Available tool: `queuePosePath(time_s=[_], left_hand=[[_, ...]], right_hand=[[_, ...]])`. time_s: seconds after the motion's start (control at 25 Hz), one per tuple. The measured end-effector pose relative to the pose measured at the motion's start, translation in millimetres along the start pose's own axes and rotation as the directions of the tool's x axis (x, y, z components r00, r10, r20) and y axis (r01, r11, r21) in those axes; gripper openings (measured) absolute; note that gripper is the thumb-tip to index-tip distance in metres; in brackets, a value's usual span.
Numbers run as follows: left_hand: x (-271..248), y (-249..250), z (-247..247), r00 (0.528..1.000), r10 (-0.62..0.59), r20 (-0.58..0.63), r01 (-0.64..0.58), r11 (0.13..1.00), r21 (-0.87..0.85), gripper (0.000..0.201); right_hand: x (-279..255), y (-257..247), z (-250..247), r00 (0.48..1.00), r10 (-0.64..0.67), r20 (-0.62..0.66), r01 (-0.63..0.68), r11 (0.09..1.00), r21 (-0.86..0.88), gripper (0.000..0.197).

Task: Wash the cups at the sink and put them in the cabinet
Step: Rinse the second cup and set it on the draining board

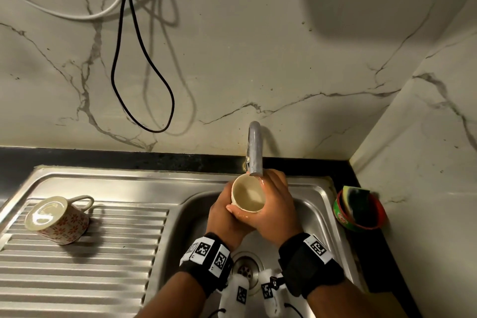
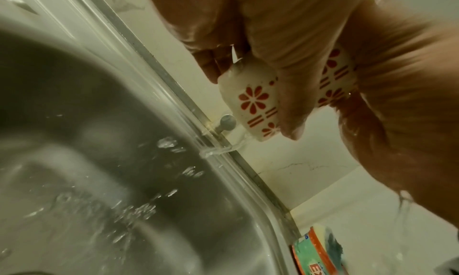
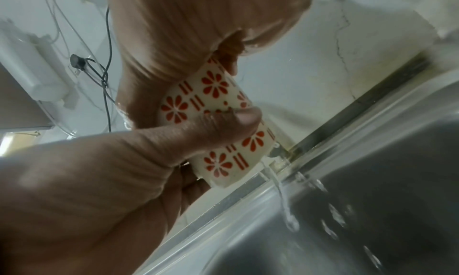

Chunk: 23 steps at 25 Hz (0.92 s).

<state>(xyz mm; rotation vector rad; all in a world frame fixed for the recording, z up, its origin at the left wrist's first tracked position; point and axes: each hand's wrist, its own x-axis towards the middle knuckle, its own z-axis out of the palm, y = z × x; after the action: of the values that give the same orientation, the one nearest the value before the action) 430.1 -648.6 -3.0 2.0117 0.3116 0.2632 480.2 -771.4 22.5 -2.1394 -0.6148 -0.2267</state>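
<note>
A cream cup (image 1: 248,195) with red flowers (image 2: 253,100) (image 3: 213,94) is held upright under the faucet spout (image 1: 255,148), over the sink basin (image 1: 317,217). My left hand (image 1: 223,214) wraps it from the left, my right hand (image 1: 277,204) from the right; both grip it, and most of its wall is covered by fingers. Water runs off its base into the basin in both wrist views. A second, matching cup (image 1: 58,219) stands upside down on the ribbed drainboard (image 1: 77,279) at the left, its handle pointing back right.
A red and green tub (image 1: 360,217) (image 2: 318,253) with a scrub sponge sits on the black counter right of the sink. The drain (image 1: 245,270) lies below my wrists. Black and white cables (image 1: 134,59) hang against the marble wall.
</note>
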Motion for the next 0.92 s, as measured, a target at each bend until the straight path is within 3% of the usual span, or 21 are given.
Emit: queuePosePath(time_s=[0.12,0.2,0.24,0.28,0.32,0.4,0.48,0.52,0.6,0.84,0.92], left_hand=[[-4,3,2,1.0,0.027,-0.014,-0.027,0.999,-0.02,0.084],[-7,6,1,0.997,0.073,-0.017,-0.073,0.997,0.036,0.086],[-10,6,1,0.994,0.104,-0.025,-0.101,0.991,0.086,0.09],[-14,13,-1,0.99,0.137,-0.031,-0.132,0.981,0.142,0.089],[-17,20,-4,0.982,0.187,-0.024,-0.178,0.962,0.208,0.085],[-19,37,-8,0.956,0.286,0.063,-0.287,0.876,0.388,0.079],[-17,52,-11,0.939,0.272,0.212,-0.345,0.772,0.533,0.082],[-15,57,-13,0.935,0.235,0.265,-0.348,0.743,0.571,0.084],[-12,60,-18,0.938,0.16,0.308,-0.322,0.731,0.602,0.084],[-22,63,-26,0.955,0.114,0.273,-0.267,0.731,0.628,0.083],[-26,66,-31,0.961,0.108,0.254,-0.248,0.745,0.619,0.083]], right_hand=[[-5,6,-1,1.0,-0.01,0.008,0.01,1.0,0.03,0.071],[-6,11,-1,0.977,0.213,0.019,-0.209,0.933,0.292,0.056],[-6,12,0,0.919,0.39,0.058,-0.363,0.779,0.511,0.043],[-7,16,1,0.825,0.541,0.161,-0.489,0.543,0.682,0.033],[-9,15,4,0.729,0.611,0.309,-0.568,0.288,0.771,0.036],[-18,9,7,0.557,0.605,0.569,-0.615,-0.161,0.772,0.05],[-29,-4,4,0.423,0.575,0.7,-0.583,-0.419,0.696,0.044],[-33,-7,4,0.387,0.562,0.731,-0.573,-0.474,0.668,0.04],[-40,-11,4,0.353,0.563,0.747,-0.59,-0.486,0.645,0.039],[-47,-19,3,0.336,0.556,0.76,-0.67,-0.426,0.608,0.038],[-48,-20,3,0.37,0.555,0.745,-0.702,-0.358,0.616,0.039]])
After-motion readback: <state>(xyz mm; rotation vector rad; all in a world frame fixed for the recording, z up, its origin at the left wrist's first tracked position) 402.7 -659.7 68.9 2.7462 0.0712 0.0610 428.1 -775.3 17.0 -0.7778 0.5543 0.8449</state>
